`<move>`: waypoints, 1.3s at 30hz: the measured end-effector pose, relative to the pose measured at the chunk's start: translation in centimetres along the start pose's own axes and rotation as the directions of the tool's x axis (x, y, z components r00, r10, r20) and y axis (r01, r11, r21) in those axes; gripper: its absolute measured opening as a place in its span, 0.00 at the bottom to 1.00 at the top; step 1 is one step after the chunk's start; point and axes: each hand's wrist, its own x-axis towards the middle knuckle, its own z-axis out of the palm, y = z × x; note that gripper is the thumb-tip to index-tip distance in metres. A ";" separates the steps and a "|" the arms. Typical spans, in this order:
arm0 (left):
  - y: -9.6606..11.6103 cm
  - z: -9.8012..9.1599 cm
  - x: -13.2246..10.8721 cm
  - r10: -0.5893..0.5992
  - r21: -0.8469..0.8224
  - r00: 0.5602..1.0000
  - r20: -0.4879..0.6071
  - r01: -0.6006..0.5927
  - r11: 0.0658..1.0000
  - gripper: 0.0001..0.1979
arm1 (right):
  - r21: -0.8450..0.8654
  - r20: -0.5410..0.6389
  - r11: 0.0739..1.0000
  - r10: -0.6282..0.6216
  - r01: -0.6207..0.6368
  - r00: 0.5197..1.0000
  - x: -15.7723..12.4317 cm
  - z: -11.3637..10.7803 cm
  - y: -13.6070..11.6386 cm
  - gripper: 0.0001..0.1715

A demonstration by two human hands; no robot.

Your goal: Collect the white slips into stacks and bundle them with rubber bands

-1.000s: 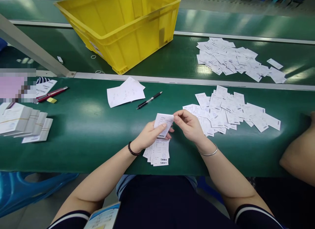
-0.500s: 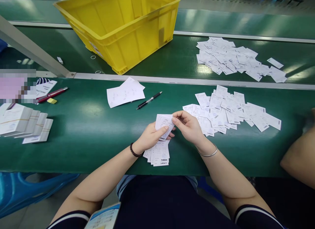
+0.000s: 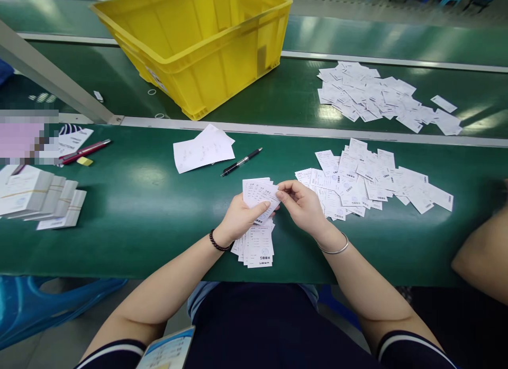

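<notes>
My left hand (image 3: 237, 219) grips a small fanned stack of white printed slips (image 3: 259, 192) above the green table (image 3: 130, 205). My right hand (image 3: 304, 205) pinches the right edge of the same stack with thumb and fingers. Under my left hand a short pile of slips (image 3: 256, 247) lies near the table's front edge. A loose heap of the same slips (image 3: 369, 178) is spread just right of my right hand.
A yellow crate (image 3: 198, 41) stands at the back. A black pen (image 3: 241, 162) lies beside folded white sheets (image 3: 202, 148). Banded bundles (image 3: 35, 197) and a red pen (image 3: 83, 151) sit at left. More slips (image 3: 381, 96) lie on the far belt. Another person's arm (image 3: 482, 252) rests at right.
The slips in my hands have spread from a squared stack into a fan. Both hands stay in about the same place.
</notes>
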 end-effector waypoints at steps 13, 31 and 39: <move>1.9 -1.6 1.2 0.215 -0.052 0.936 -0.279 -0.238 0.970 0.16 | 0.045 0.088 0.994 0.091 -0.095 0.992 0.0 -0.7 -0.4 0.09; 1.6 -0.8 0.1 -0.053 0.145 0.997 0.064 0.043 0.989 0.18 | -0.093 -0.034 0.995 0.026 -0.029 0.999 0.4 -0.8 -0.6 0.15; 1.1 0.0 -0.3 -0.107 0.211 0.985 0.137 0.077 0.974 0.15 | 0.108 0.024 0.994 0.034 -0.037 0.999 0.0 -0.1 -0.5 0.16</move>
